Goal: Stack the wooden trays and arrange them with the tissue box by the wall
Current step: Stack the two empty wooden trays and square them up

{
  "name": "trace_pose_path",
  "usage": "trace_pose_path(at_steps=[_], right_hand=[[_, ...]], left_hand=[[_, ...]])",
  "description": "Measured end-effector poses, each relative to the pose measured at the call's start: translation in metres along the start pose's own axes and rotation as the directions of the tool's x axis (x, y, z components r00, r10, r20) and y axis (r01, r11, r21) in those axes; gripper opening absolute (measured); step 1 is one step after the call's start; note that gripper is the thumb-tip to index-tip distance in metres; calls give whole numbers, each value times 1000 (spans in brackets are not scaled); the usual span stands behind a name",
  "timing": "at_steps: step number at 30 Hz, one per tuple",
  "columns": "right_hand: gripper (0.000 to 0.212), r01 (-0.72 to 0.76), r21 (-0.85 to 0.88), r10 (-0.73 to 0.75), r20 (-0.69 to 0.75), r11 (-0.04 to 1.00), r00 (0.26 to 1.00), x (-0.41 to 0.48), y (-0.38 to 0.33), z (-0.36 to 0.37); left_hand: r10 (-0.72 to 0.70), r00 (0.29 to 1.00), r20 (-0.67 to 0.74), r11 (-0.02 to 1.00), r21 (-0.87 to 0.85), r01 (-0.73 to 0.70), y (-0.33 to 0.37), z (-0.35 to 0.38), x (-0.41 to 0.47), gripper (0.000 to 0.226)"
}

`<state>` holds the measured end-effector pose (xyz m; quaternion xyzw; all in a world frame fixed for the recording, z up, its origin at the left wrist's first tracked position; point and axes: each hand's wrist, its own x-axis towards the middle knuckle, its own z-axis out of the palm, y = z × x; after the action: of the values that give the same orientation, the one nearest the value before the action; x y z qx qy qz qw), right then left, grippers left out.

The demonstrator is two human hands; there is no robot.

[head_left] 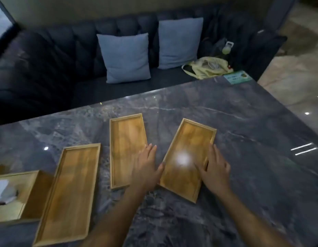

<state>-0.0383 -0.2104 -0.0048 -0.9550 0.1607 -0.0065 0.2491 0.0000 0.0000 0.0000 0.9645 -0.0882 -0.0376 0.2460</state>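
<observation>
Three shallow wooden trays lie flat on the grey marble table [243, 175]. The left tray [71, 189] is next to a wooden tissue box [24, 182] with white tissue sticking out. The middle tray [126, 148] stands apart. The right tray [188, 157] is angled, with a light glare on its floor. My left hand [147, 168] rests flat between the middle and right trays, its thumb against the right tray's left rim. My right hand [215, 168] is at that tray's right rim, thumb inside and fingers outside.
A dark sofa [48, 68] with two blue-grey cushions [126, 57] runs along the table's far edge. A yellow bag [208, 68] and a bottle [226, 48] sit on the sofa. A green card [237, 77] lies at the table's far corner. Tiled floor is on the right.
</observation>
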Motion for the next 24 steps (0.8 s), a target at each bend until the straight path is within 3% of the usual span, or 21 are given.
trace_pose_path(at_steps=[4, 6, 9, 13, 17, 20, 24], right_hand=[[81, -325, -40, 327, 183, 945, 927, -9, 9, 14], [85, -391, -35, 384, 280, 920, 880, -14, 5, 23], [86, -396, -17, 383, 292, 918, 876, -20, -4, 32], [77, -485, 104, 442, 279, 868, 852, -17, -15, 27], [69, -503, 362, 426, 274, 785, 862, -12, -16, 18], [42, -446, 553, 367, 254, 704, 895, -13, -14, 13], [24, -413, 633, 356, 223, 654, 907, -6, -16, 5]], left_hand=[[-93, 986, 140, 982, 177, 67, 6, 24, -3, 74], [-132, 971, 199, 969, 232, 85, 11, 34, -5, 76], [-172, 947, 270, 961, 257, 101, 20, 41, -10, 82], [-215, 934, 285, 976, 102, 193, 39, 43, -15, 66], [-312, 920, 237, 938, -75, 338, 50, 38, -14, 54], [-351, 925, 149, 923, -110, 368, 50, 30, -12, 44], [-376, 921, 99, 842, -379, 385, 58, 21, -8, 7]])
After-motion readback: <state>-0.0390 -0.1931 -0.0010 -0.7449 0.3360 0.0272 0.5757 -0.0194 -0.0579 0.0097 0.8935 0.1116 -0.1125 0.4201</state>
